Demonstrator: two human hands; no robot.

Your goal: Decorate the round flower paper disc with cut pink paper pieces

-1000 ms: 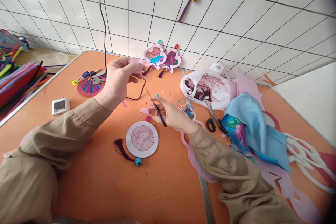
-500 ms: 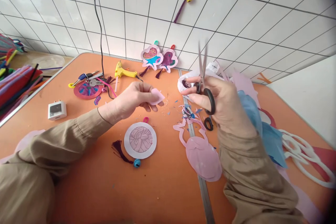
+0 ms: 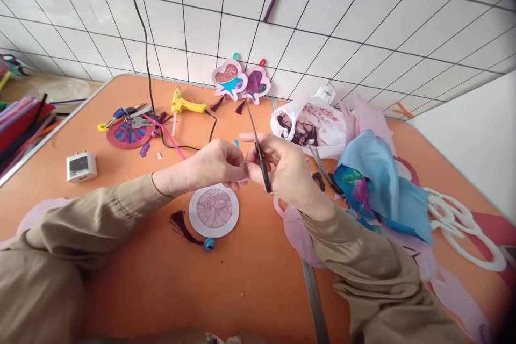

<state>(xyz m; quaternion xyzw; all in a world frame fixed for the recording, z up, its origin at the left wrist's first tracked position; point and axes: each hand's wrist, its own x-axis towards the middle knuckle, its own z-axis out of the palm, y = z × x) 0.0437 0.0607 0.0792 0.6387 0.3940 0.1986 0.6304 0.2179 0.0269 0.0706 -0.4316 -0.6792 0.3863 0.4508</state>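
Head view: where is the paper?

"Pinched at the fingertips of the left hand, which is closed, over an orange table. Only a sliver of pink shows; the fingers hide the rest."

"And the right hand?"

"Curled around black-handled scissors, their blades pointing up and away from the person. One finger reaches out past the metal. Its other fingertips meet those of the left hand just beside the paper; whether they grip it too, one cannot tell."

"What lies nearest?"

"A round ornament bearing petal lines, flat on the table just below the left hand, which covers part of its top edge. A dark tassel and a blue bell lie along its lower left."

"Beyond the hands?"

"A yellow glue gun rests farther back on the left. On the right, a second pair of scissors lies between a white plastic bag and blue cloth."
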